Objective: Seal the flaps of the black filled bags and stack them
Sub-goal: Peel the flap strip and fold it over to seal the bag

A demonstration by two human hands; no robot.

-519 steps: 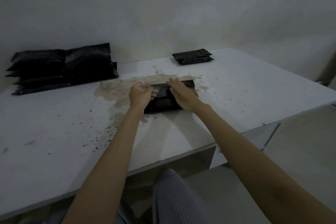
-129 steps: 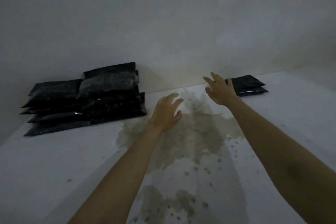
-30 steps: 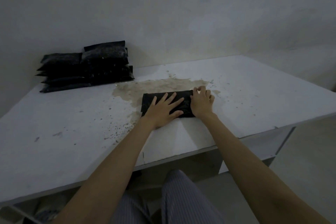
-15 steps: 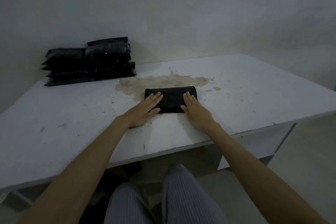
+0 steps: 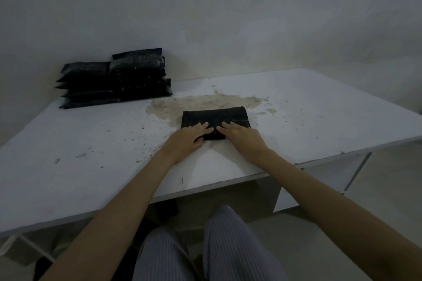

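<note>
Item one: black filled bag, lying flat at the centre of the frame on the white table, partly over a brown stain. I see my left hand resting palm-down on its near left edge, fingers straight and together, thumb lying along the bag's near side. My right hand presses its near right part likewise, fingers flat and extended; the fingertips of both nearly meet at mid-bag.

Item two: stack of black bags, upper left of the frame, against the wall, well apart from my hands.

Item three: striped trousers, bottom centre, below the table edge.
</note>
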